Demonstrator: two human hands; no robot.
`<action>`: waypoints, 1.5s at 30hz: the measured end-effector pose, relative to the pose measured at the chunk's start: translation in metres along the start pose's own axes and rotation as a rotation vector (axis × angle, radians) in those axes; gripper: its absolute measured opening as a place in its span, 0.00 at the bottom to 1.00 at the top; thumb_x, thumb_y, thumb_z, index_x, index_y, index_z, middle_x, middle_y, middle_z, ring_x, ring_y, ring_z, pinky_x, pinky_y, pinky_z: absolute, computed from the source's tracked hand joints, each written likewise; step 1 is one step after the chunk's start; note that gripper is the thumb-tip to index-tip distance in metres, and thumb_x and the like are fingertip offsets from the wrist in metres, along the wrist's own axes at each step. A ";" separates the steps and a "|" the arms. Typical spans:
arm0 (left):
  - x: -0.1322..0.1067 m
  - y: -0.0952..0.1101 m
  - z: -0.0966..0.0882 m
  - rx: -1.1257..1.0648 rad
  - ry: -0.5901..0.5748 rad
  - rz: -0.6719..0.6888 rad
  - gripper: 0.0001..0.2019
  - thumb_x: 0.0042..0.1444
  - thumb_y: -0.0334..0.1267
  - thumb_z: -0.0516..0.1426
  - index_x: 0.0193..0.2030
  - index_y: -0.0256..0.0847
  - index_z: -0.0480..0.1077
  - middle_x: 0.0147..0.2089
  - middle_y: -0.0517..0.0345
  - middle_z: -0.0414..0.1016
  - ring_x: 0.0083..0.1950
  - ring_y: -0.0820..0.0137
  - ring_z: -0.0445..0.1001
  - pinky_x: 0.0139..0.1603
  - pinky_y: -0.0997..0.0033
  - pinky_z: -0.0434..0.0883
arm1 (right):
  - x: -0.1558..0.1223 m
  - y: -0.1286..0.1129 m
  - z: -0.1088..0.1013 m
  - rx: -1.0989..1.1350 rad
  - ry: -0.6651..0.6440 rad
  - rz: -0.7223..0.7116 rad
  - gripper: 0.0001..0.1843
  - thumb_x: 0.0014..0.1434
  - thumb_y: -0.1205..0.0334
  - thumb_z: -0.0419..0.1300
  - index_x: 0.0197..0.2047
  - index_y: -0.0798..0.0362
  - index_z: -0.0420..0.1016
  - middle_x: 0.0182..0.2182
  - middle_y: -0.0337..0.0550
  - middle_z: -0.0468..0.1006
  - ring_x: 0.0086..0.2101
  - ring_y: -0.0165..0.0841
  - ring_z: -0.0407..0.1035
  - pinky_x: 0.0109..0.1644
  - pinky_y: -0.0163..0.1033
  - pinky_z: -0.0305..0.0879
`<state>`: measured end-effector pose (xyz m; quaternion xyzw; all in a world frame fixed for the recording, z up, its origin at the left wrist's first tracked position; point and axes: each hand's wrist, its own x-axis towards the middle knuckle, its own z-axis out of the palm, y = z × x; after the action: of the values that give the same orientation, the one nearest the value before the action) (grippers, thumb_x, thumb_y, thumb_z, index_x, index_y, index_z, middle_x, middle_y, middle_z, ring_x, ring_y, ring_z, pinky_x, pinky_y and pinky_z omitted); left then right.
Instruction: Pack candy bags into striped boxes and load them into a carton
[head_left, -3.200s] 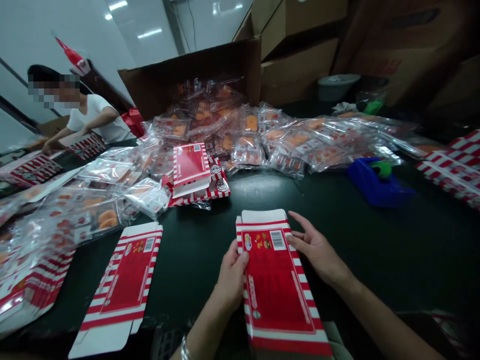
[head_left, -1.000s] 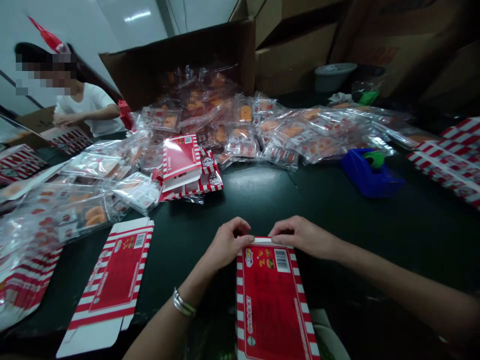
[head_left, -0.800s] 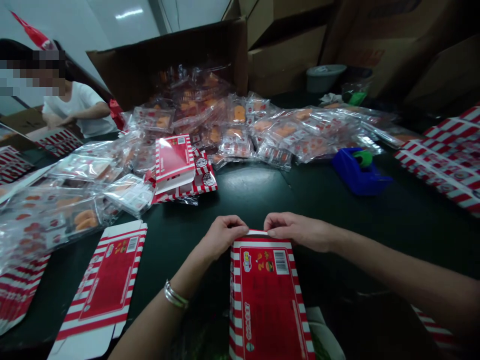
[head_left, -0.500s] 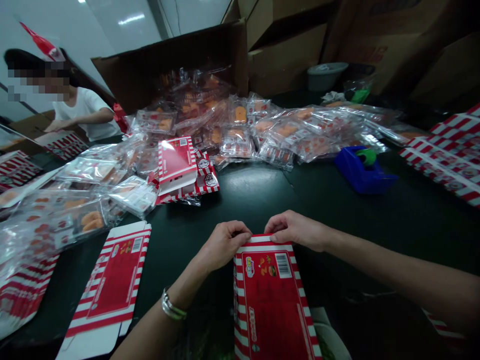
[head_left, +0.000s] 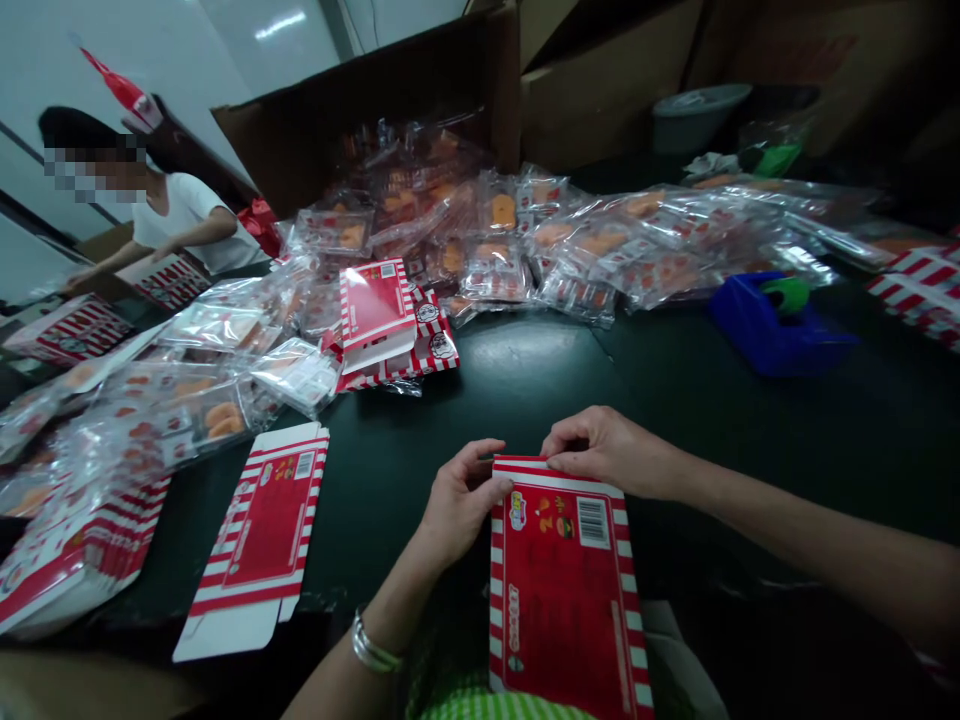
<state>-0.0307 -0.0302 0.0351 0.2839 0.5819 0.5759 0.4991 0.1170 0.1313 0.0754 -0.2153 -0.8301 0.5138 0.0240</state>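
Observation:
A red cardboard box (head_left: 568,600) with white-striped edges, a barcode and food pictures leans toward me at the table's near edge. My left hand (head_left: 461,505) holds its upper left corner, thumb on the printed face and index finger raised above the edge. Closed on the top edge, my right hand (head_left: 604,450) pinches it between thumb and fingers. To the left lies a flat, unfilled carton (head_left: 266,535) of the same print, its white flaps out.
Clear bags of orange toy food (head_left: 495,265) pile across the back. Cartons (head_left: 379,310) rest against them. A blue tape dispenser (head_left: 772,330) stands right, a carton stack (head_left: 82,560) left. A co-worker in a white shirt (head_left: 199,220) handles a striped box (head_left: 165,280).
The view has shifted, so the table's things sit further right. My left index finger has lifted away from the box's top edge; my right hand still pinches it.

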 end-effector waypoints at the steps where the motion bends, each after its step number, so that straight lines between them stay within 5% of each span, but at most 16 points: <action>1: 0.000 -0.001 0.001 0.004 0.003 -0.009 0.24 0.46 0.43 0.66 0.50 0.39 0.69 0.38 0.55 0.79 0.35 0.68 0.76 0.38 0.67 0.73 | 0.001 -0.001 0.003 -0.033 0.021 -0.010 0.08 0.50 0.63 0.57 0.25 0.53 0.78 0.25 0.41 0.80 0.26 0.33 0.72 0.29 0.35 0.63; 6: 0.002 0.000 0.002 0.140 0.054 0.046 0.13 0.51 0.41 0.62 0.42 0.38 0.73 0.34 0.58 0.77 0.31 0.73 0.72 0.33 0.74 0.70 | 0.004 -0.008 0.011 -0.156 0.113 -0.034 0.09 0.49 0.69 0.56 0.22 0.53 0.75 0.24 0.43 0.78 0.25 0.33 0.68 0.29 0.37 0.59; 10: -0.002 0.005 -0.002 0.171 0.050 0.086 0.09 0.50 0.39 0.63 0.37 0.38 0.74 0.34 0.59 0.77 0.34 0.72 0.73 0.36 0.75 0.70 | -0.006 -0.009 -0.006 -0.085 -0.006 -0.014 0.08 0.52 0.64 0.58 0.26 0.52 0.79 0.26 0.41 0.80 0.27 0.33 0.71 0.30 0.36 0.63; 16: -0.003 0.005 -0.007 0.144 0.011 0.067 0.11 0.51 0.43 0.63 0.36 0.37 0.74 0.34 0.57 0.78 0.36 0.69 0.75 0.37 0.72 0.72 | -0.032 0.007 -0.017 0.181 -0.024 0.175 0.18 0.54 0.46 0.57 0.31 0.54 0.76 0.29 0.45 0.81 0.31 0.36 0.76 0.32 0.38 0.72; 21: -0.002 0.007 -0.009 0.139 -0.020 0.034 0.13 0.50 0.45 0.64 0.37 0.38 0.74 0.35 0.56 0.78 0.36 0.68 0.75 0.36 0.71 0.73 | -0.036 0.004 -0.012 0.152 0.040 0.184 0.14 0.52 0.51 0.61 0.25 0.54 0.73 0.26 0.43 0.80 0.30 0.36 0.75 0.31 0.37 0.71; 24: -0.002 0.006 -0.013 0.097 -0.008 -0.008 0.15 0.48 0.46 0.65 0.37 0.37 0.74 0.35 0.55 0.79 0.36 0.68 0.75 0.37 0.71 0.72 | -0.045 -0.004 -0.006 0.097 0.081 0.119 0.14 0.58 0.52 0.57 0.31 0.54 0.78 0.30 0.43 0.81 0.33 0.37 0.76 0.36 0.38 0.71; 31: -0.002 -0.006 0.005 0.045 -0.016 -0.023 0.16 0.50 0.48 0.64 0.40 0.39 0.74 0.34 0.59 0.76 0.32 0.71 0.74 0.32 0.75 0.71 | -0.080 0.029 0.042 -0.137 0.513 -0.140 0.15 0.63 0.60 0.54 0.49 0.51 0.78 0.47 0.46 0.81 0.47 0.38 0.75 0.54 0.42 0.72; 38: -0.006 -0.014 0.019 0.030 -0.009 -0.038 0.16 0.50 0.51 0.63 0.35 0.39 0.73 0.32 0.58 0.77 0.32 0.69 0.77 0.31 0.75 0.72 | -0.091 0.039 0.072 -0.139 0.679 -0.284 0.16 0.65 0.65 0.52 0.53 0.50 0.76 0.49 0.47 0.80 0.48 0.35 0.75 0.54 0.40 0.72; 42: -0.008 -0.011 0.020 0.074 0.079 -0.083 0.18 0.45 0.54 0.66 0.32 0.40 0.74 0.31 0.58 0.77 0.32 0.67 0.77 0.29 0.75 0.73 | -0.093 0.053 0.024 -0.055 0.605 -0.155 0.13 0.62 0.58 0.58 0.47 0.48 0.79 0.47 0.45 0.81 0.48 0.37 0.75 0.55 0.42 0.71; 45: -0.006 -0.009 0.024 -0.014 0.131 -0.195 0.21 0.42 0.56 0.66 0.34 0.42 0.72 0.30 0.60 0.78 0.29 0.64 0.78 0.29 0.68 0.76 | -0.095 0.084 -0.054 -0.049 0.985 0.090 0.19 0.63 0.51 0.55 0.52 0.51 0.76 0.49 0.48 0.78 0.53 0.41 0.69 0.60 0.51 0.64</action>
<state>-0.0049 -0.0277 0.0321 0.1841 0.6340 0.5462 0.5156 0.2450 0.1724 0.0459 -0.4686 -0.7219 0.3319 0.3861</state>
